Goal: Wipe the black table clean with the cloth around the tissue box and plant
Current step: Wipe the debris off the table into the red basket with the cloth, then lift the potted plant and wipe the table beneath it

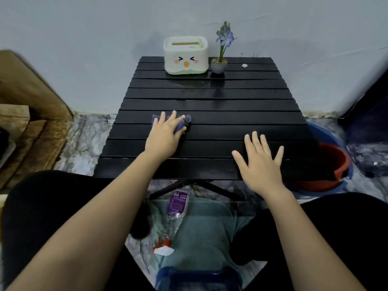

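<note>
Looking down from the head camera, I see both hands out over a black slatted worktop (210, 101). The left hand (165, 131) lies on a crumpled blue-purple cloth (182, 122), fingers spread across it and the thumb curled round its near edge, so it grips the cloth against the slats on the left side of the worktop, about midway back. The right hand (260, 160) is open, fingers straight and fanned apart, palm down on the near right slats, holding nothing.

At the far edge, against the pale wall, stands a cream tissue box (185, 57) with a cartoon face: squeezed eyes, pink cheeks, an orange beak. Small print on its top is too tiny for me to read. Just beside it to the right is a small grey pot with a blue-flowered plant (220, 59). Further right, a small white scrap (244, 65) lies on the slats.

Below the near edge, on a teal towel (210, 227) on the floor, lies a clear spray bottle (176, 211) with a purple label; its writing is blurred.
</note>
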`<act>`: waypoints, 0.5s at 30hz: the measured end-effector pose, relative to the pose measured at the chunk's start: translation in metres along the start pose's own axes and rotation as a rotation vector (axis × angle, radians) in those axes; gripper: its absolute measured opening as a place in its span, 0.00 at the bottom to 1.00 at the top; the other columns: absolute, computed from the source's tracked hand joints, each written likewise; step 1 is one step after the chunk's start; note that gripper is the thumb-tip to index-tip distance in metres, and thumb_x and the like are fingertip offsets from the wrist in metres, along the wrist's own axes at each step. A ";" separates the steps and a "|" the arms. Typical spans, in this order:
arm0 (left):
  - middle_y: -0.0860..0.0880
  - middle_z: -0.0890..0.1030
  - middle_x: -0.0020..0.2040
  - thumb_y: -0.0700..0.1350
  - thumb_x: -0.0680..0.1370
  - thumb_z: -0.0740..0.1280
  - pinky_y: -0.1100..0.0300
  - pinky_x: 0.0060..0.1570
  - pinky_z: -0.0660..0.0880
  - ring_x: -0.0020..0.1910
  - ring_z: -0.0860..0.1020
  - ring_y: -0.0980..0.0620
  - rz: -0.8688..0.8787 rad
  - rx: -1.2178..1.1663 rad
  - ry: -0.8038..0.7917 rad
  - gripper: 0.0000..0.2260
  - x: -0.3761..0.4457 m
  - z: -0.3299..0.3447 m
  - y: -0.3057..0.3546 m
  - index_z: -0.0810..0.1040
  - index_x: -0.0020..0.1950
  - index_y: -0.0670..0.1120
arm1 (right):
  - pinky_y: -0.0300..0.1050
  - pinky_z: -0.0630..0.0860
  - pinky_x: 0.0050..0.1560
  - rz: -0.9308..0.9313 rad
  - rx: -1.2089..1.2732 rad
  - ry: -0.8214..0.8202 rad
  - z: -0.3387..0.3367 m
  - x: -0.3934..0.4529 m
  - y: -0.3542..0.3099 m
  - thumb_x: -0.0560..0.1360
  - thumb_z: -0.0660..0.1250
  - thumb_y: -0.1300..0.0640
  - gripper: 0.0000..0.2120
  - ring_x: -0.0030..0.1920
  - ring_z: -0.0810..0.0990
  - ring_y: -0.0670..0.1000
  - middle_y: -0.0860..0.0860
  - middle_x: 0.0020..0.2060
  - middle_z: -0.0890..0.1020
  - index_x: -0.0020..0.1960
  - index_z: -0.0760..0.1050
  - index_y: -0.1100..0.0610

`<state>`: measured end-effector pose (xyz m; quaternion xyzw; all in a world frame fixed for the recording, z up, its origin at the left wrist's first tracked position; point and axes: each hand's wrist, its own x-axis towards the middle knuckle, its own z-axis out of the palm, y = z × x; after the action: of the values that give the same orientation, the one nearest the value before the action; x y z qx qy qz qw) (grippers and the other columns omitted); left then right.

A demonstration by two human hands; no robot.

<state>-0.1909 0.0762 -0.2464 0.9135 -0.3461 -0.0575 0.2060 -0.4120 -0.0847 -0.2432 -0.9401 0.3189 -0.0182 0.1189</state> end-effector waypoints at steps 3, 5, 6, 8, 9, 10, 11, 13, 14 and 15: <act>0.42 0.55 0.80 0.55 0.83 0.56 0.44 0.76 0.52 0.78 0.50 0.37 -0.200 -0.320 0.146 0.24 0.022 -0.019 -0.013 0.60 0.78 0.50 | 0.68 0.35 0.74 0.034 0.068 0.012 -0.001 0.006 -0.008 0.81 0.47 0.34 0.36 0.81 0.42 0.52 0.51 0.81 0.49 0.81 0.51 0.54; 0.41 0.52 0.80 0.61 0.82 0.53 0.42 0.76 0.48 0.79 0.46 0.38 -0.168 -0.136 0.167 0.29 0.033 -0.022 -0.023 0.54 0.80 0.50 | 0.66 0.34 0.75 0.024 0.104 0.013 -0.001 0.015 -0.015 0.80 0.47 0.33 0.37 0.81 0.41 0.51 0.50 0.81 0.47 0.81 0.50 0.54; 0.41 0.52 0.80 0.65 0.80 0.51 0.42 0.76 0.47 0.79 0.46 0.38 -0.161 0.001 0.120 0.33 0.036 -0.019 -0.026 0.50 0.80 0.49 | 0.65 0.34 0.75 0.008 0.107 0.013 0.000 0.019 -0.019 0.80 0.47 0.33 0.37 0.80 0.41 0.50 0.50 0.81 0.46 0.81 0.50 0.54; 0.41 0.56 0.79 0.66 0.80 0.49 0.42 0.75 0.49 0.78 0.50 0.39 -0.139 0.157 0.045 0.35 0.040 -0.005 -0.023 0.48 0.80 0.48 | 0.65 0.33 0.75 -0.014 0.087 0.006 0.002 0.029 -0.025 0.80 0.46 0.33 0.37 0.80 0.41 0.51 0.50 0.81 0.47 0.81 0.50 0.54; 0.41 0.58 0.79 0.64 0.80 0.50 0.42 0.75 0.51 0.78 0.52 0.39 -0.089 0.165 0.041 0.33 0.043 0.001 -0.015 0.50 0.80 0.47 | 0.66 0.33 0.75 -0.010 0.079 0.005 0.004 0.035 -0.027 0.81 0.46 0.33 0.36 0.80 0.41 0.51 0.51 0.81 0.47 0.81 0.50 0.54; 0.42 0.60 0.78 0.61 0.81 0.52 0.42 0.75 0.52 0.77 0.54 0.39 -0.008 0.152 0.045 0.31 0.044 0.006 -0.002 0.54 0.79 0.46 | 0.66 0.34 0.75 0.003 0.078 0.006 0.005 0.040 -0.029 0.81 0.45 0.35 0.35 0.81 0.41 0.51 0.51 0.81 0.47 0.81 0.51 0.54; 0.42 0.61 0.78 0.59 0.82 0.54 0.43 0.75 0.52 0.77 0.54 0.39 0.086 0.117 0.042 0.29 0.044 0.011 0.013 0.57 0.79 0.46 | 0.66 0.34 0.75 0.018 0.082 0.007 0.006 0.046 -0.031 0.82 0.45 0.36 0.34 0.81 0.41 0.52 0.51 0.81 0.47 0.81 0.51 0.54; 0.45 0.60 0.79 0.56 0.82 0.56 0.47 0.76 0.48 0.79 0.51 0.42 0.215 -0.037 -0.026 0.27 0.044 0.020 0.041 0.58 0.79 0.46 | 0.65 0.35 0.76 0.035 0.108 0.011 0.006 0.059 -0.033 0.83 0.45 0.39 0.31 0.81 0.42 0.52 0.52 0.81 0.48 0.81 0.51 0.54; 0.46 0.58 0.79 0.56 0.83 0.56 0.50 0.76 0.46 0.79 0.48 0.44 0.211 -0.162 -0.090 0.26 0.046 0.025 0.049 0.58 0.79 0.48 | 0.65 0.36 0.76 0.037 0.127 0.016 0.004 0.068 -0.034 0.83 0.45 0.40 0.30 0.81 0.42 0.52 0.52 0.81 0.49 0.81 0.52 0.54; 0.47 0.58 0.79 0.55 0.82 0.57 0.52 0.75 0.47 0.79 0.48 0.45 0.163 -0.322 -0.154 0.26 0.050 0.027 0.054 0.58 0.79 0.50 | 0.64 0.36 0.76 0.036 0.148 0.026 0.002 0.077 -0.034 0.84 0.46 0.41 0.29 0.81 0.43 0.52 0.53 0.81 0.50 0.81 0.53 0.54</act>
<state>-0.1929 -0.0019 -0.2470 0.8305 -0.4201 -0.1648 0.3264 -0.3305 -0.1047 -0.2408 -0.9226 0.3350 -0.0519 0.1842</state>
